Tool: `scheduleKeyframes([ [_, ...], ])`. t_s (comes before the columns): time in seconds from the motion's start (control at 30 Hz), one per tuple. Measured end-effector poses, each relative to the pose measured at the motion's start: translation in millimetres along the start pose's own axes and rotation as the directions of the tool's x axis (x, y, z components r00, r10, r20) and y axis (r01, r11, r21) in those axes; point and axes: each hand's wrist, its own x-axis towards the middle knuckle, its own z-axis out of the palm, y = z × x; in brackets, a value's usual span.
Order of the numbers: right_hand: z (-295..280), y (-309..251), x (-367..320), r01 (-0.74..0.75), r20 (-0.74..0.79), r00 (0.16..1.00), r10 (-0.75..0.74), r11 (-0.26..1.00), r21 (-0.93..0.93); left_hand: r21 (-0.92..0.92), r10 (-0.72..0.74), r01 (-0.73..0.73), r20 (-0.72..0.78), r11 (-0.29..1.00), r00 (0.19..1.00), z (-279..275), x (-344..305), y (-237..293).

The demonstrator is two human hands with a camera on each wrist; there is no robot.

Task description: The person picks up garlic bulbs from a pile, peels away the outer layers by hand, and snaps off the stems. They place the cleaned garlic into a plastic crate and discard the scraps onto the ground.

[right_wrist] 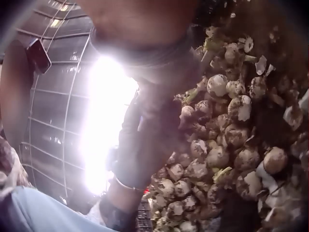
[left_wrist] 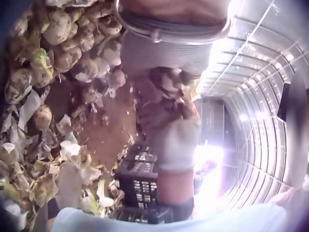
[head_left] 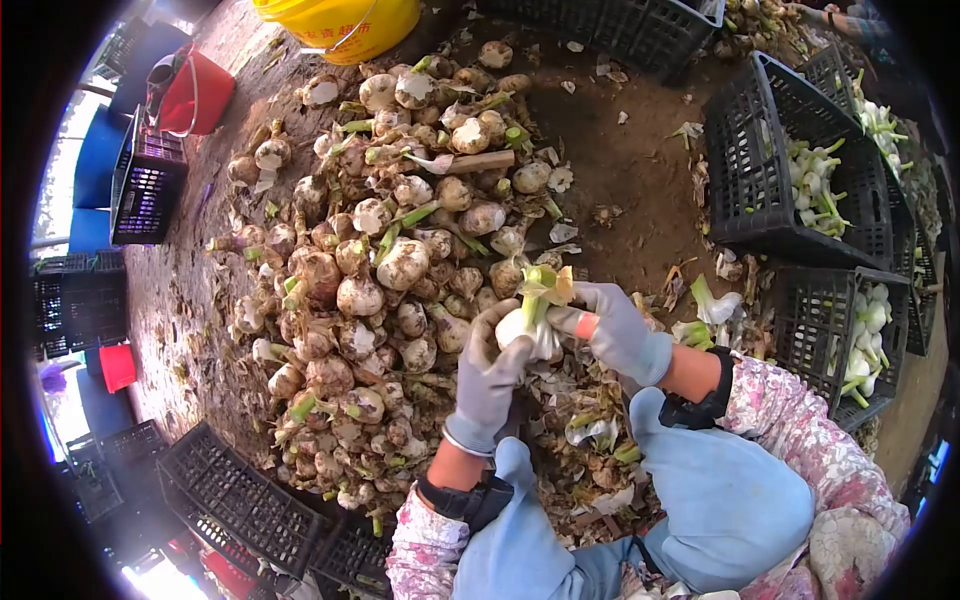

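In the head view a garlic bulb [head_left: 516, 329] with white, partly peeled skin and a short green stem is held up in front of the knees. My gloved left hand [head_left: 482, 378] grips it, fingers curled round its left side and thumb on its front. My gloved right hand [head_left: 628, 335] pinches the loose outer skin [head_left: 562, 287] at the bulb's right side, by the stem. In the left wrist view the hands overlap and are blurred; in the right wrist view the right hand [right_wrist: 152, 130] is dark and the bulb is hidden.
A large pile of soil-stained garlic bulbs [head_left: 330, 270] spreads ahead and to the left. Black crates [head_left: 745, 170] with cleaned white garlic [head_left: 868, 335] stand at the right. Peeled skins [head_left: 600, 430] lie between the legs. A yellow bucket [head_left: 345, 30] stands at the far end.
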Motion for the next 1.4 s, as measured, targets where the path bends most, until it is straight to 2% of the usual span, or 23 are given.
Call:
scheduleKeyframes([
  [0.07,-2,5,-1,0.060,0.123,0.989,-0.077,0.989,0.136,-0.555,-0.271,0.426,0.342,0.714,0.900,-12,1,11],
  [0.13,6,3,-4,-0.087,0.151,0.988,-0.010,0.778,0.622,-0.655,-0.220,0.432,0.384,0.620,0.897,-17,0,6],
  [0.2,8,3,-4,-0.144,0.148,0.987,0.060,0.728,0.670,-0.700,-0.106,0.500,0.526,0.510,0.844,-22,0,-1],
  [0.27,-3,12,0,-0.110,0.198,0.980,-0.030,0.746,0.656,-0.680,-0.139,0.460,0.472,0.571,0.871,-14,2,8],
  [0.33,-7,15,-1,-0.099,0.201,0.980,-0.002,0.866,0.490,-0.513,-0.117,0.190,0.173,0.837,0.978,-6,4,8],
  [0.37,-8,15,-1,-0.087,0.198,0.980,0.026,0.949,0.304,-0.478,-0.176,0.187,0.068,0.858,0.982,-3,3,4],
  [0.47,-4,15,-1,-0.064,0.191,0.982,0.002,0.946,0.319,-0.526,-0.153,0.172,0.080,0.833,0.985,-7,1,5],
  [0.53,-12,21,-2,-0.045,0.131,0.990,-0.053,0.761,0.647,-0.541,-0.119,0.159,0.108,0.826,0.987,-11,0,6],
  [0.63,-31,23,-1,-0.033,0.049,0.999,-0.003,0.683,0.730,-0.701,-0.003,0.162,0.222,0.695,0.975,-7,-1,15],
  [0.67,-45,29,4,-0.090,0.097,0.995,0.017,0.557,0.825,-0.701,-0.003,0.162,0.222,0.694,0.975,-7,-1,14],
  [0.77,-74,46,8,0.044,-0.029,0.999,-0.033,0.709,0.704,-0.799,-0.024,0.222,0.253,0.559,0.967,-10,0,4],
  [0.87,-101,49,12,-0.147,0.053,0.989,0.137,0.898,0.416,-0.833,-0.073,0.172,0.157,0.526,0.985,-18,-2,1],
  [0.9,-103,44,10,-0.087,-0.071,0.995,0.064,0.913,-0.399,-0.828,-0.057,0.143,0.134,0.541,0.989,-19,-2,2],
  [0.93,-100,38,9,-0.072,-0.100,0.992,-0.078,0.310,-0.948,-0.827,-0.059,0.146,0.136,0.543,0.989,-20,-3,-1],
  [0.97,-91,35,6,0.084,0.005,0.962,-0.272,0.281,-0.956,-0.803,-0.063,0.155,0.145,0.576,0.987,-21,-4,-6],
  [1.0,-80,29,5,0.080,0.001,0.962,-0.273,0.280,-0.957,-0.779,-0.063,0.160,0.154,0.606,0.986,-20,-3,-9],
  [1.03,-57,11,3,0.177,0.009,0.970,-0.242,0.682,-0.710,-0.780,-0.063,0.164,0.159,0.604,0.985,-16,-1,-8],
  [1.07,-36,-2,2,0.219,0.032,0.975,-0.219,0.930,-0.296,-0.786,-0.093,0.195,0.175,0.586,0.980,-12,1,-5],
  [1.13,-6,-13,3,0.179,0.037,0.984,-0.176,0.980,-0.085,-0.789,-0.120,0.228,0.195,0.570,0.973,-3,2,3],
  [1.17,-2,-11,4,0.044,-0.004,0.999,-0.045,0.991,-0.124,-0.776,-0.170,0.234,0.165,0.586,0.972,3,2,7],
  [1.27,1,4,8,0.210,0.019,0.977,-0.211,0.951,-0.229,-0.706,-0.287,0.282,0.116,0.650,0.951,0,1,0],
  [1.33,-10,20,13,0.080,-0.071,0.994,-0.089,0.990,-0.114,-0.771,-0.236,0.177,0.035,0.612,0.971,-2,-1,-2],
  [1.4,-38,39,16,0.167,-0.112,0.969,-0.222,0.914,-0.368,-0.861,-0.252,0.181,0.064,0.475,0.965,-7,5,2],
])
